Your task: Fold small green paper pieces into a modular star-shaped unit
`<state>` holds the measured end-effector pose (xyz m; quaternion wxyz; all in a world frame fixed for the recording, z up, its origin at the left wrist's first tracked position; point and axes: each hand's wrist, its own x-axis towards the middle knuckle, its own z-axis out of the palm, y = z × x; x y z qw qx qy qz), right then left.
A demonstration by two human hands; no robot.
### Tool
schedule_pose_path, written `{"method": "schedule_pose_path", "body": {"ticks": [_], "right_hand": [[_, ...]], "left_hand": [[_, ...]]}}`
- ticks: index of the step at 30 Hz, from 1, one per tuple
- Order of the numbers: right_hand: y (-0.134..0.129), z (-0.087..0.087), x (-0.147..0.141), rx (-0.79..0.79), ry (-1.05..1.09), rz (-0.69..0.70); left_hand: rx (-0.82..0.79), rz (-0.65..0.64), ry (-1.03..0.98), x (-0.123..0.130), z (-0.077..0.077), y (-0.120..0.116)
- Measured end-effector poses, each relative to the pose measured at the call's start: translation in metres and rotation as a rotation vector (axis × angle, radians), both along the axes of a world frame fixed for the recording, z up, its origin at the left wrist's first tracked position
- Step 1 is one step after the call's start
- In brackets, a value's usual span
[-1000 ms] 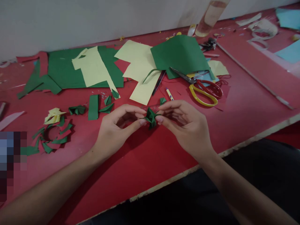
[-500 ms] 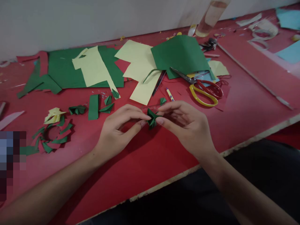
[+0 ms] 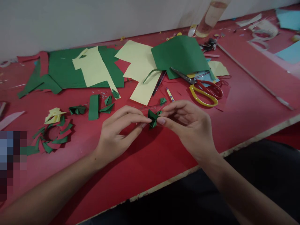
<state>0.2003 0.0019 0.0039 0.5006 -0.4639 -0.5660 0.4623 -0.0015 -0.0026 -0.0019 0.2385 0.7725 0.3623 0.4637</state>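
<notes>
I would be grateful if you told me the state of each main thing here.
Green piece: folded, held between left hand and right hand
Ring: assembled, lying on the table
Scissors: lying down, blades seemingly shut
Green strip: flat
Cream sheets: cut
Bottle: standing, top out of frame
</notes>
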Motion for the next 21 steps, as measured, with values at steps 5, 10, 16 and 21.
{"method": "schedule_pose_path", "body": {"ticks": [5,10,16,21], "right_hand": [[-0.0003,-0.0004,0.0007,0.013,-0.024,-0.015],[0.0000,-0.0018,0.0019,0.068,-0.086,0.014],[-0.0012,-0.0044,0.0025,0.119,-0.118,0.074],[-0.0020,-0.0035,0.0011,0.068,-0.059,0.137]], "left_hand": [[-0.077,0.016,-0.033,0.0008,0.0003,-0.0008],[-0.136,-0.025,-0.025,0.0003,0.0010,0.0005],[-0.185,-0.066,-0.019,-0.0002,0.0011,0.0016],[-0.148,-0.035,-0.032,0.0011,-0.0009,0.0019]]}}
